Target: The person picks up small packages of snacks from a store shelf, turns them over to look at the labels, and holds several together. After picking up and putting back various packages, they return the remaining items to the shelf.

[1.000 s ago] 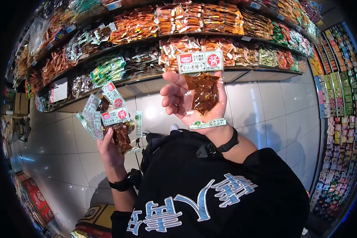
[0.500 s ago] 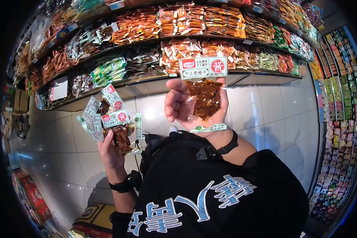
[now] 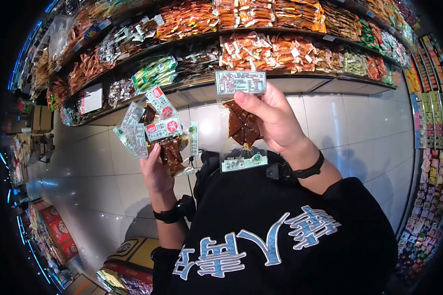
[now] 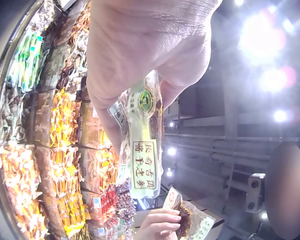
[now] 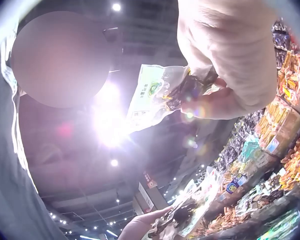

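Observation:
In the head view my left hand (image 3: 157,173) holds a fanned bunch of several clear packets of dried tofu (image 3: 172,153), brown pieces inside, with pale green and red labels. The thumb lies over the front packet. My right hand (image 3: 279,118) grips a single packet of dried tofu (image 3: 243,127) upright, thumb across its front and the other fingers behind. Its small-print label side (image 3: 231,82) faces the head camera. From the left wrist, the lower label strip of a held packet (image 4: 144,165) shows edge-on. The right wrist view shows the single packet's (image 5: 152,95) lower end.
Shelves of packaged snacks (image 3: 246,51) curve across the front, holding orange, green and brown packs. A rack of hanging packets (image 3: 428,162) stands at the right. Pale floor tiles (image 3: 325,118) lie below, and a yellow and black box (image 3: 133,253) stands at lower left.
My right hand has turned the single packet over: it lay on the open palm with the red-marked front showing, and now the thumb grips it with the back showing. The view has shifted slightly.

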### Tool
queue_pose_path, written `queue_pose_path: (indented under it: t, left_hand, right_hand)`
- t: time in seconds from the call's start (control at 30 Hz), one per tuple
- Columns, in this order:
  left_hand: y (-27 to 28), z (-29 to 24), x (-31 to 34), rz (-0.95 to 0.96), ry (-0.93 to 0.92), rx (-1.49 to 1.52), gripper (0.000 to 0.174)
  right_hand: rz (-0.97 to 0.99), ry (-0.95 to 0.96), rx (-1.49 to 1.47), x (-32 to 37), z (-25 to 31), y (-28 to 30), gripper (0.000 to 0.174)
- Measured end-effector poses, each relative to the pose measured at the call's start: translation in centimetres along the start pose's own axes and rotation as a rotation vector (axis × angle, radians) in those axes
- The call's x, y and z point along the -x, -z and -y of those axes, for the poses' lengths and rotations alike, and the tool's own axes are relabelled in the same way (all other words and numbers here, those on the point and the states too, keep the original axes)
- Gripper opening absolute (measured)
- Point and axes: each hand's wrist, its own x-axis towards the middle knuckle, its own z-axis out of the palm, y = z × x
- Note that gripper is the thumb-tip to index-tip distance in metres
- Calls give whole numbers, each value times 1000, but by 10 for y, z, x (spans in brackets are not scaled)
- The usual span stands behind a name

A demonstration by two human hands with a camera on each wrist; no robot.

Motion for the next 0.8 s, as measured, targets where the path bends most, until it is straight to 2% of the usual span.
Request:
queue_pose_path:
  t: [0.5, 0.6, 0.8]
  left_hand:
    - [-17, -9, 10, 27, 31, -33, 52]
    - [-41, -19, 16, 16, 53, -99, 50]
    - [-75, -30, 25, 73, 55, -138, 48]
  right_hand:
    - [-12, 138, 164, 10, -2, -8, 21]
    - [-3, 103, 90, 12, -7, -6, 22]
    - [-77, 65, 143, 18, -10, -10, 24]
